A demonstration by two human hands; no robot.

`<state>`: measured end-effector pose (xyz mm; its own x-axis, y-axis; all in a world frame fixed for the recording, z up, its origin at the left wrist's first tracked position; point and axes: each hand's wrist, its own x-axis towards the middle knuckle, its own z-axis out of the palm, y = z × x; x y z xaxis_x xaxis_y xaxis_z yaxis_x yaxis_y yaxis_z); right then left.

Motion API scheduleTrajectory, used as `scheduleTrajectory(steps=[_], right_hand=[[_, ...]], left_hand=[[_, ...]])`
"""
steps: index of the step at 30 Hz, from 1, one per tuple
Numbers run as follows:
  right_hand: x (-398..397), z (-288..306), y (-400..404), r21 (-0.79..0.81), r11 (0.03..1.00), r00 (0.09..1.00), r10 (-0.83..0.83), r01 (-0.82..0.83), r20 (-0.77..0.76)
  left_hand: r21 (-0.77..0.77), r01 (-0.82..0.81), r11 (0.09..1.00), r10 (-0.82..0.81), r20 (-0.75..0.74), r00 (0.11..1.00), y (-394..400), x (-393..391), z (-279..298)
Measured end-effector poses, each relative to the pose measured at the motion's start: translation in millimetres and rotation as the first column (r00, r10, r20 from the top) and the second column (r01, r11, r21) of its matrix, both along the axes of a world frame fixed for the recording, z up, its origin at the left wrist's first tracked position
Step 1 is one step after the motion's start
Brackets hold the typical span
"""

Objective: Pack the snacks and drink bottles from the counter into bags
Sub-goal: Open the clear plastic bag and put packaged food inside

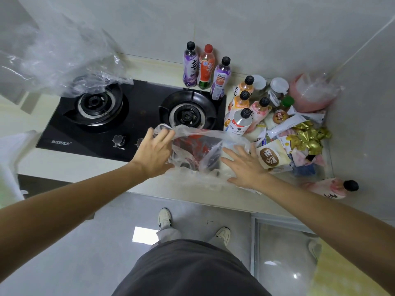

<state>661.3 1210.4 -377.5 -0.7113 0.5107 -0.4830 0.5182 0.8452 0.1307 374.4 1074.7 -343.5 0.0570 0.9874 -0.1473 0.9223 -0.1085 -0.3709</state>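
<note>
A clear plastic bag [198,150] lies on the counter's front edge with red and dark snack packs inside. My left hand [155,151] grips the bag's left rim. My right hand [245,165] rests with fingers spread on the bag's right side. Three bottles [205,67] stand upright by the back wall. Several more bottles [243,110] lean together right of the stove. A heap of snack packs [288,144], with a white pouch [271,157] and gold wrappers [307,135], fills the right corner. One pink bottle [329,186] lies on its side near the counter's edge.
A black two-burner gas stove [132,116] takes up the counter's left. A large crumpled clear bag [64,60] hangs over the left burner. A pink bag [314,92] and white-lidded jars [277,86] sit in the back right corner. Walls close the back and right.
</note>
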Motion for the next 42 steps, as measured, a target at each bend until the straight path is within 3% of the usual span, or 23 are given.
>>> scheduleTrajectory(steps=[5, 11, 16, 21, 26, 29, 32, 36, 40, 42], right_hand=[[0.7, -16.3, -8.3, -0.138, 0.984, 0.991, 0.101, -0.113, -0.088], [0.9, -33.3, -13.8, -0.172, 0.975, 0.988, 0.129, -0.141, -0.083], [10.2, -46.9, -7.1, -0.036, 0.982, 0.955, 0.171, -0.185, -0.241], [17.8, -51.3, 3.2, 0.075, 0.981, 0.962, 0.188, -0.177, -0.199], [16.9, -47.8, 2.1, 0.203, 0.977, 0.97, 0.109, -0.064, -0.218], [6.1, -50.1, -4.0, 0.228, 0.974, 0.966, 0.063, -0.004, -0.251], [1.3, -50.9, -6.6, 0.226, 0.972, 0.915, 0.146, -0.062, -0.375], [-1.9, -63.0, -15.9, 0.211, 0.958, 0.859, 0.268, -0.192, -0.436], [3.7, -79.3, -20.5, 0.137, 0.982, 0.884, 0.178, -0.13, -0.432], [5.2, -81.5, -20.7, 0.093, 0.993, 0.91, 0.108, -0.076, -0.4]], left_hand=[[0.014, 0.097, 0.995, -0.098, 0.063, 0.993, -4.7, -0.1, -8.7], [-0.064, 0.44, 0.896, -0.431, 0.116, 0.895, -3.2, -6.5, -29.7], [-0.277, 0.327, 0.904, -0.299, 0.137, 0.944, -0.8, -5.8, -44.3], [-0.387, 0.158, 0.909, -0.16, 0.027, 0.987, 2.7, -5.0, -47.8], [-0.337, -0.019, 0.941, 0.003, -0.047, 0.999, 6.9, -1.1, -35.9], [-0.248, -0.059, 0.967, 0.072, 0.043, 0.997, 8.4, -1.5, -45.6], [-0.153, -0.137, 0.979, 0.16, 0.156, 0.975, 7.9, -5.7, -57.9], [-0.078, -0.057, 0.995, 0.069, 0.158, 0.985, 3.8, -10.4, -73.6], [-0.038, 0.122, 0.992, -0.109, 0.252, 0.962, -3.8, -12.5, -95.7], [-0.047, 0.144, 0.988, -0.122, 0.314, 0.942, -7.9, -13.8, -101.3]])
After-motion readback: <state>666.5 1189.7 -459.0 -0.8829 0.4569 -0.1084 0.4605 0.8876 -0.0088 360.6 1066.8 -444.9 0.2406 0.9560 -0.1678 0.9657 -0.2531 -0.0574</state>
